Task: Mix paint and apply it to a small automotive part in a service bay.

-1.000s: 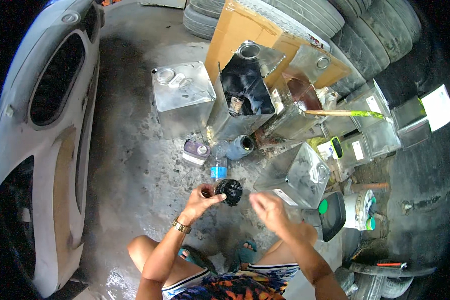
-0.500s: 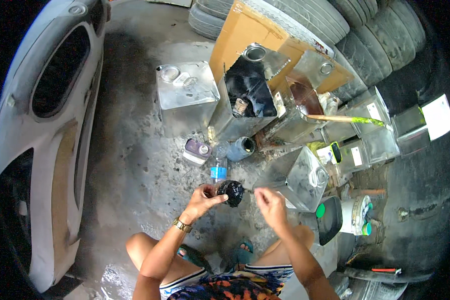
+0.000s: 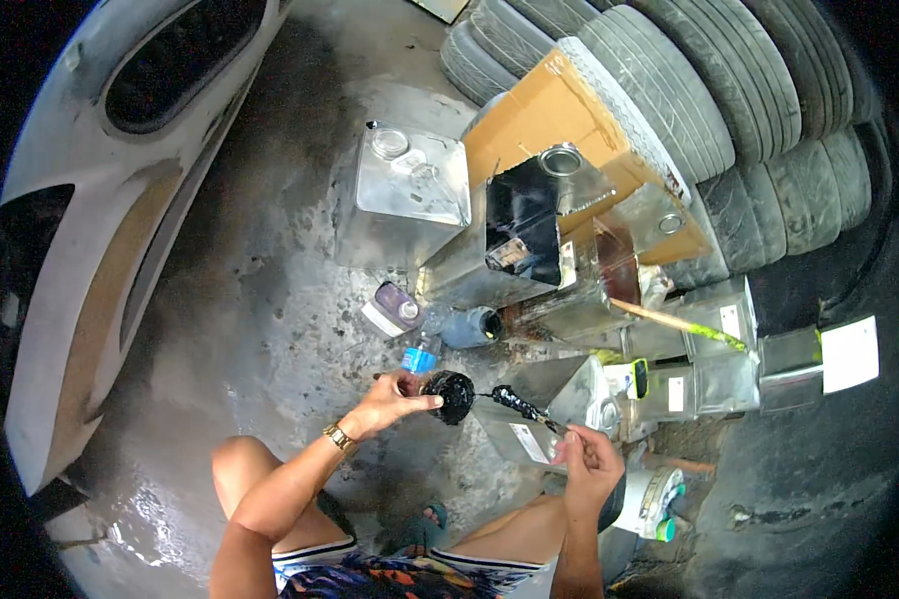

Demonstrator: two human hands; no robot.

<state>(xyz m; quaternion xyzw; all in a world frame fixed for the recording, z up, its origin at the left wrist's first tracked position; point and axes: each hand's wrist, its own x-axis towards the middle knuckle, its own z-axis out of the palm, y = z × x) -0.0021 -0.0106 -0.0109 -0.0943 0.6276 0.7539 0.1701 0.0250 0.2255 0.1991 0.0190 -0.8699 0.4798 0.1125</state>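
A: Count? 
B: I see one round black paint-coated can (image 3: 454,395), one black-smeared stick (image 3: 521,407). 
A: Hands? 
B: Left hand (image 3: 395,399) grips the can above the floor; right hand (image 3: 587,461) pinches the stick, tip at the can.

Right hand (image 3: 589,464) now gripping black-coated brush (image 3: 517,405), drawing it out of black round container (image 3: 455,395); left hand (image 3: 395,401) staying on container.

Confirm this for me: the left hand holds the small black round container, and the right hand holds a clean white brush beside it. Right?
Not quite. The left hand does hold the small black round container, but the brush in the right hand is not clean or white: the head view shows its tip coated in glossy black. It does sit just beside the container.
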